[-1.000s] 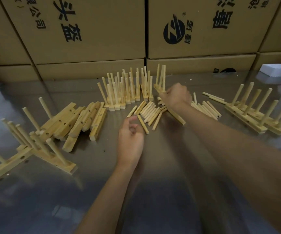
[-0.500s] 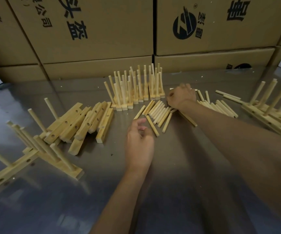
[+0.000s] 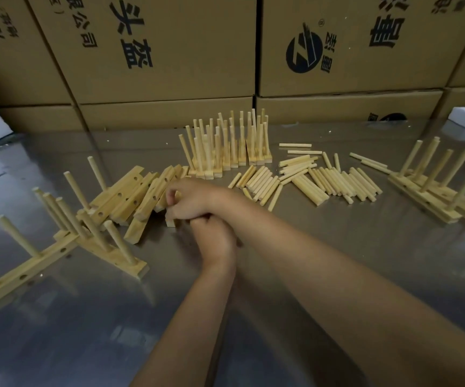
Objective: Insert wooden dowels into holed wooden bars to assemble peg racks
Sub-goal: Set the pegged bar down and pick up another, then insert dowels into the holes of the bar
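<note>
Wooden bar (image 3: 170, 216) at the pile of holed bars (image 3: 130, 196): my right hand (image 3: 198, 201) has its grip curled round it. My left hand (image 3: 214, 241) sits just beneath; its grip I cannot tell. Loose dowels (image 3: 309, 180) lie right of the pile on the bench (image 3: 337, 247).

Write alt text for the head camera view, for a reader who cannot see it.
Two bare hands meet at the pile of holed wooden bars on a shiny metal table: the right hand crosses over the left hand, fingers curled at one bar's end. Loose dowels lie to the right, finished peg racks behind, cardboard boxes beyond.
</note>
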Demonstrator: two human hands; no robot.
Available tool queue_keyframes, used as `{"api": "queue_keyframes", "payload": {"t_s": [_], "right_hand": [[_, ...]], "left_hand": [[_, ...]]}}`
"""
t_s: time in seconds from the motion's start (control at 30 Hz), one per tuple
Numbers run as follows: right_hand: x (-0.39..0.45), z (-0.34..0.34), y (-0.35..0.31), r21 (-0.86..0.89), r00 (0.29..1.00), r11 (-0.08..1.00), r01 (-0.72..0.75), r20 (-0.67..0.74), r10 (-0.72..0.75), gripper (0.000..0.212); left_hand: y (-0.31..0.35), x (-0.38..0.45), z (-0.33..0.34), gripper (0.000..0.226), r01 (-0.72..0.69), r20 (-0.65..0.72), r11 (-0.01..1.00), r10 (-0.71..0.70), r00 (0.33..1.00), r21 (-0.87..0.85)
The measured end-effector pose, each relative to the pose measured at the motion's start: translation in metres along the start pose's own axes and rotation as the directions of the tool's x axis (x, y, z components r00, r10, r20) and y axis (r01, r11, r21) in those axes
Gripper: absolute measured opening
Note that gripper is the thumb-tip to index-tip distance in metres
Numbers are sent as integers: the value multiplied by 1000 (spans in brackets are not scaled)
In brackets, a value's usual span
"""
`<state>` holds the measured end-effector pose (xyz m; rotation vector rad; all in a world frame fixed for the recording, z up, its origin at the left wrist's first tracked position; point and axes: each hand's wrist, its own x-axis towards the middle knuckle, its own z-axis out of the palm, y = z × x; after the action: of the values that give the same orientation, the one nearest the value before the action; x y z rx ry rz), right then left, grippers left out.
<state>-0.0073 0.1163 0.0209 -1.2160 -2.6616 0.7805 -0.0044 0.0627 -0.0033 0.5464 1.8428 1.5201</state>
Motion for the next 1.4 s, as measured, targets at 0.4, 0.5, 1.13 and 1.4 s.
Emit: {"api": "queue_keyframes", "payload": {"t_s": [0.4, 0.5, 1.13, 1.4], "right_hand": [[-29, -10, 10, 412, 787, 896, -164, -493, 371, 22], [-58, -18, 20, 484, 636, 873, -62, -655, 408, 21], [-108, 2, 123, 22, 746, 929, -368, -590, 310, 22], [-139, 10, 122, 43, 780, 921, -387, -517, 351, 6]], "left_hand": [[-32, -18, -9, 23, 2, 250, 949, 81, 965, -314], [-21, -11, -9, 23, 117, 315, 878, 40, 948, -463], [-21, -7, -14, 21, 195, 505, 929, -10, 863, -315], [-22, -10, -22, 28, 125, 689, 962, 79, 720, -241]]}}
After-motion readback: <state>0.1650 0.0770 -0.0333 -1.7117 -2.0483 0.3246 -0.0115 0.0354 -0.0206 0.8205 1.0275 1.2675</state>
